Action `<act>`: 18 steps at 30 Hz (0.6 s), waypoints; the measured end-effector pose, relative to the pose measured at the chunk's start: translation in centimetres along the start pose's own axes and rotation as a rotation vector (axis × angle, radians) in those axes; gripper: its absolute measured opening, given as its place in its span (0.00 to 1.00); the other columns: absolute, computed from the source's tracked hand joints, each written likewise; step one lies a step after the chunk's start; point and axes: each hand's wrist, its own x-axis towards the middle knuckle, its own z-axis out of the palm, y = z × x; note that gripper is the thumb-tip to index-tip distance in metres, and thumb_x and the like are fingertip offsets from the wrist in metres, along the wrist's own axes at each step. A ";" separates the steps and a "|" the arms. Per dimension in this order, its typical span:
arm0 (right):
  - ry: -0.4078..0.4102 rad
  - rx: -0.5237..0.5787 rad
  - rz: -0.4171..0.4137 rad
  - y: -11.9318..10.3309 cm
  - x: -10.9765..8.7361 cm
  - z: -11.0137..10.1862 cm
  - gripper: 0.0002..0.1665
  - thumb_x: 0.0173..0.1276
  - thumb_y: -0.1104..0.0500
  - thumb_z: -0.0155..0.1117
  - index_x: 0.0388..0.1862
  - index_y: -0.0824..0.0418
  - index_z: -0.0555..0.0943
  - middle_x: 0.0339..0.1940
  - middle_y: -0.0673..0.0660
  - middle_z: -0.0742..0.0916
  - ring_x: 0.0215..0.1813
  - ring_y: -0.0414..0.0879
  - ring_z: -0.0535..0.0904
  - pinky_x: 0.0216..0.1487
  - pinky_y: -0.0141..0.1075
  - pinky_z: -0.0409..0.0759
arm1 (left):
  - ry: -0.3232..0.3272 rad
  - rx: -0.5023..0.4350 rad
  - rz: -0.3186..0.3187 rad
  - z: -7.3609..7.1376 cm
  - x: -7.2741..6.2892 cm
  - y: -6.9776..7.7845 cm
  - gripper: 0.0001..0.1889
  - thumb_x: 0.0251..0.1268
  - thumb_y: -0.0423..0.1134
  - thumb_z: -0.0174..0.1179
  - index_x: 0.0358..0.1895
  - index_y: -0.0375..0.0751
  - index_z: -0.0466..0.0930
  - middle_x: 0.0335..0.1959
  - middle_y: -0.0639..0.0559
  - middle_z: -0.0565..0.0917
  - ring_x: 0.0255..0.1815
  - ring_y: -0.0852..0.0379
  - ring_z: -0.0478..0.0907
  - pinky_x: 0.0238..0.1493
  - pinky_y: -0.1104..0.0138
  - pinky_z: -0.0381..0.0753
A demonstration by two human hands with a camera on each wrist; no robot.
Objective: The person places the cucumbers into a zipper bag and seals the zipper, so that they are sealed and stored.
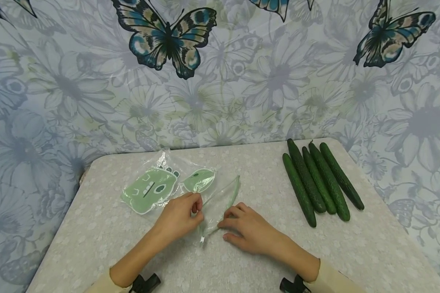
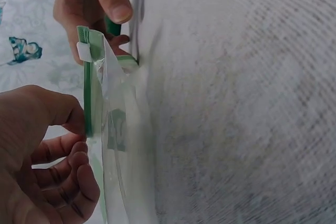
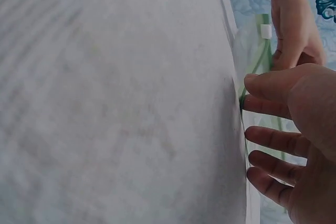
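Observation:
A clear slider zip bag [image 1: 150,190] with a green cartoon face printed on it lies on the table, its mouth spread apart toward me. My left hand [image 1: 179,215] pinches the green zip edge [image 2: 87,98] between thumb and index finger, its other fingers loosely curled. On the opposite lip of the mouth, my right hand [image 1: 251,230] touches the edge with its fingertips, fingers extended and spread, as the right wrist view shows. The white slider [image 3: 266,31] sits at the near end of the zip, between the hands.
Several long green cucumbers [image 1: 317,183] lie side by side at the right of the table [image 1: 264,171], which has a pale patterned cover. A curtain [image 1: 220,106] with flowers and butterflies hangs behind the back edge.

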 end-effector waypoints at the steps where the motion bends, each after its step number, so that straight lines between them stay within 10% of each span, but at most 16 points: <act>1: -0.002 0.000 0.001 0.0 0.0 0.0 0.18 0.77 0.45 0.70 0.62 0.43 0.89 0.60 0.45 0.85 0.59 0.40 0.76 0.59 0.39 0.81 | -0.010 0.011 -0.003 0.2 0.0 0.0 0.11 0.52 0.36 0.69 0.31 0.54 0.75 0.27 0.62 0.77 0.24 0.66 0.68 0.29 0.70 0.68; 18: -0.029 -0.012 -0.008 0.2 -0.3 -0.2 0.20 0.78 0.44 0.68 0.65 0.44 0.88 0.67 0.48 0.85 0.64 0.44 0.77 0.65 0.43 0.82 | -0.055 0.057 -0.052 -0.1 0.0 0.7 0.09 0.54 0.40 0.71 0.28 0.56 0.79 0.20 0.66 0.77 0.20 0.67 0.68 0.26 0.69 0.69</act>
